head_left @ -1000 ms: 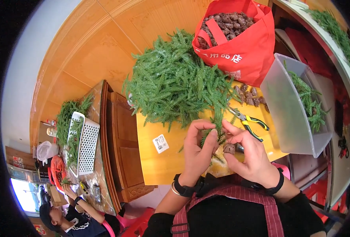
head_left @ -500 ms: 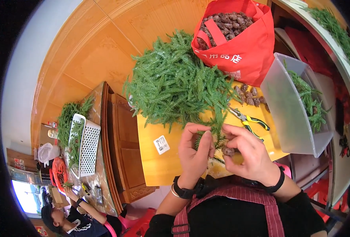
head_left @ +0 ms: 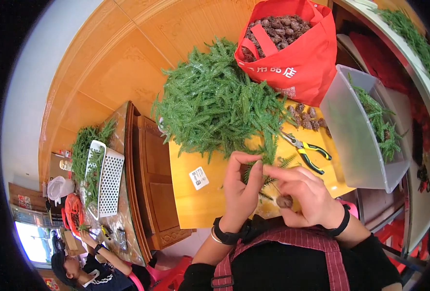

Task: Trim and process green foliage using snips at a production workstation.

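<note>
My left hand (head_left: 241,186) is closed in a pinch on a green artificial pine sprig (head_left: 268,180), whose needles show between the two hands. Beside it, my right hand (head_left: 306,191) has its fingers bent around a small brown pine cone (head_left: 284,201), which shows below the index finger. How the cone and the sprig join is hidden by the fingers. Just beyond the right hand lie pliers (head_left: 304,151) with yellow and black handles, their jaws pointing to the big heap of green sprigs (head_left: 220,102).
Several loose pine cones (head_left: 304,116) lie by a red bag (head_left: 292,72) full of cones. At right stands a translucent bin (head_left: 355,140) with sprigs. A white label (head_left: 199,178) is on the yellow table (head_left: 188,208). A co-worker (head_left: 86,264) sits at left near a white basket (head_left: 109,182).
My right hand has turned and come nearer to my body, carrying the pine cone down and slightly right. My left hand has barely moved and keeps its pinch.
</note>
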Available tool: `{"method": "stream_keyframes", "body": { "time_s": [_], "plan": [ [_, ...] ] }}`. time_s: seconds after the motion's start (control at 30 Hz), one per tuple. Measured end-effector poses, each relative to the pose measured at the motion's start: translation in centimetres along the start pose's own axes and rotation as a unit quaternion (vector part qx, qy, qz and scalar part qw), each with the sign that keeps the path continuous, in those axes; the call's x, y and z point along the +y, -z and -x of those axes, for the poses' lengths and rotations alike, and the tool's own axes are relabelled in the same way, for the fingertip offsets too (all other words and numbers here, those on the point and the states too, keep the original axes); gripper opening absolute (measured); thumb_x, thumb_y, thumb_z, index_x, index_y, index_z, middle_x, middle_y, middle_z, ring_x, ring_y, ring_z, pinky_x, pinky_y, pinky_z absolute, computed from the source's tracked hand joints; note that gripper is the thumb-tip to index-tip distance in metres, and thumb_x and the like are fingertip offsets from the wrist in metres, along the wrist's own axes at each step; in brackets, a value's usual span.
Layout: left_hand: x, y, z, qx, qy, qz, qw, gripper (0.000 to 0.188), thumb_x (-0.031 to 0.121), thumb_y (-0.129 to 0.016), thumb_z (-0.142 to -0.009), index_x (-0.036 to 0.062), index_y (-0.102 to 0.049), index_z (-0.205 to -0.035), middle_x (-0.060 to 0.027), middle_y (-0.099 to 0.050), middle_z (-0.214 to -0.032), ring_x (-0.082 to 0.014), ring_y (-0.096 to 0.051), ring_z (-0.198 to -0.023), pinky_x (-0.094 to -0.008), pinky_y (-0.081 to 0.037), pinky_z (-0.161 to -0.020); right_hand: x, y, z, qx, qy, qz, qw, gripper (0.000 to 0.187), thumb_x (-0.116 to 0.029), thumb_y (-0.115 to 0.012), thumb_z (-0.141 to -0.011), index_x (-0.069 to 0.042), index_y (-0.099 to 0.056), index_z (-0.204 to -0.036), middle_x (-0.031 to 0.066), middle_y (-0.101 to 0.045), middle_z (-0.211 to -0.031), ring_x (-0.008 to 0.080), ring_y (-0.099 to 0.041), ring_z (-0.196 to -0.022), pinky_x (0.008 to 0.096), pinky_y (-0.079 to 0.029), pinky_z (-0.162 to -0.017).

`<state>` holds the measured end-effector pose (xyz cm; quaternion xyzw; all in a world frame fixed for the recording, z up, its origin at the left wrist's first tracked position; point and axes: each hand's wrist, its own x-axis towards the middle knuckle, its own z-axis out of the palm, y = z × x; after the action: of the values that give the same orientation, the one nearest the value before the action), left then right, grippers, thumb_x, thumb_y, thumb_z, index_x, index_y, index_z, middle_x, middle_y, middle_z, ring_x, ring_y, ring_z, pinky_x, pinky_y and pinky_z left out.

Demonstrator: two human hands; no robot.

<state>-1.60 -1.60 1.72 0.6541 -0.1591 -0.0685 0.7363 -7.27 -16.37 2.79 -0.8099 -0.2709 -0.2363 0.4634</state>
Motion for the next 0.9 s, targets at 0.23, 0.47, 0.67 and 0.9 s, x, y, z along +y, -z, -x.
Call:
{"method": "stream_keyframes", "body": {
  "time_s": [0.23, 0.47, 0.67, 0.9],
  "plan": [
    [-0.63, -0.02, 0.07, -0.006, -0.011, -0.024, 1.0, 0.01, -0.001, -0.049, -0.084, 0.001, -0.048, -0.094, -0.0032, -0.042, -0.087, -0.0073, -0.046, -0.07, -0.0199, -0.039, -0.06, 0.26, -0.23, 0.36, -0.01, -0.035, -0.083, 0.996, 0.037, 0.004, -0.052, -0.056, -0.002, -0.038, -0.09, 0.0306, -0.047, -0.117, 0.0276, -0.056, -0.07, 0.0344, -0.047, -0.066],
    [-0.28, -0.42, 0.1, 0.004, -0.027, 0.006, 1.0, 0.007, 0.001, -0.05, -0.086, 0.0024, -0.047, -0.092, -0.0013, -0.041, -0.085, -0.0053, -0.041, -0.056, -0.0176, -0.034, -0.047, 0.23, -0.48, 0.08, 0.012, -0.071, 0.012, 0.997, 0.031, 0.008, -0.054, -0.06, -0.001, -0.039, -0.086, 0.0283, -0.045, -0.121, 0.0304, -0.058, -0.077, 0.0353, -0.048, -0.068],
    [0.2, -0.64, 0.09, 0.001, -0.002, 0.032, 0.999, 0.006, 0.001, -0.05, -0.085, 0.0018, -0.049, -0.091, -0.0013, -0.041, -0.084, -0.0057, -0.042, -0.055, -0.0181, -0.034, -0.045, 0.32, -0.53, -0.12, 0.028, -0.061, 0.081, 0.994, 0.031, 0.008, -0.061, -0.059, 0.001, -0.043, -0.083, 0.0241, -0.049, -0.117, 0.0289, -0.059, -0.077, 0.0335, -0.049, -0.066],
    [0.36, -0.71, 0.28, 0.005, -0.017, 0.033, 0.999, 0.006, 0.001, -0.05, -0.085, 0.0011, -0.049, -0.092, -0.0018, -0.043, -0.081, -0.0064, -0.045, -0.054, -0.0185, -0.036, -0.044, 0.54, -0.4, -0.25, 0.051, -0.05, 0.058, 0.996, 0.03, 0.008, -0.062, -0.057, 0.001, -0.047, -0.082, 0.0213, -0.054, -0.112, 0.0279, -0.06, -0.076, 0.0322, -0.049, -0.064]
  ]
}}
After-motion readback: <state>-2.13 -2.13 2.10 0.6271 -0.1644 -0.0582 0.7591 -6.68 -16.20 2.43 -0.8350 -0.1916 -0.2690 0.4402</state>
